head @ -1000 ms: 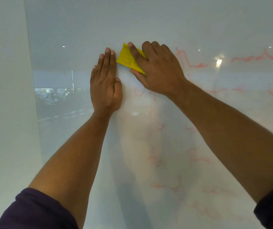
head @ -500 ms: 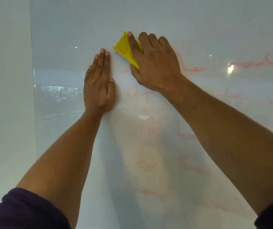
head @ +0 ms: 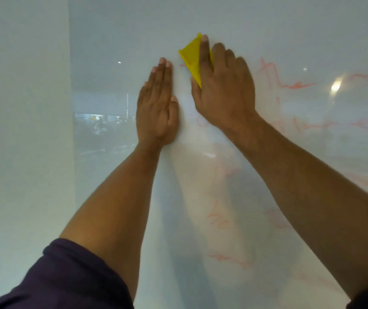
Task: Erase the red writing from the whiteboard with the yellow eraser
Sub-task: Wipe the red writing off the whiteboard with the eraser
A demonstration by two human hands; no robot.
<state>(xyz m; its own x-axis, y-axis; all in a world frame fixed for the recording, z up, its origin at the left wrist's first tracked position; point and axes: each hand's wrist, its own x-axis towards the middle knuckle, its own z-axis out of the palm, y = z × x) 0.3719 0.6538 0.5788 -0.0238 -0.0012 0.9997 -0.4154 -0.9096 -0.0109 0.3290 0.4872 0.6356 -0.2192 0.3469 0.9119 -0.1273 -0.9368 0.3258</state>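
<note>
From the head camera, the right hand (head: 223, 90) is pressing the yellow eraser (head: 193, 59) flat against the whiteboard (head: 116, 41), fingers spread over it. The left hand (head: 157, 108) is lying open, palm on the board just beside. Red writing (head: 290, 84) is trailing rightward; bare board is lying leftward to its edge.

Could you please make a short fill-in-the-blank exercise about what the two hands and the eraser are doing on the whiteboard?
1. The eraser under the right hand is ____ in colour.
2. The left hand lies ____ on the whiteboard and holds nothing.
3. The writing on the whiteboard is ____ in colour.
4. Most of the remaining writing lies to the ____ of the eraser.

Missing words: yellow; flat; red; right
</note>
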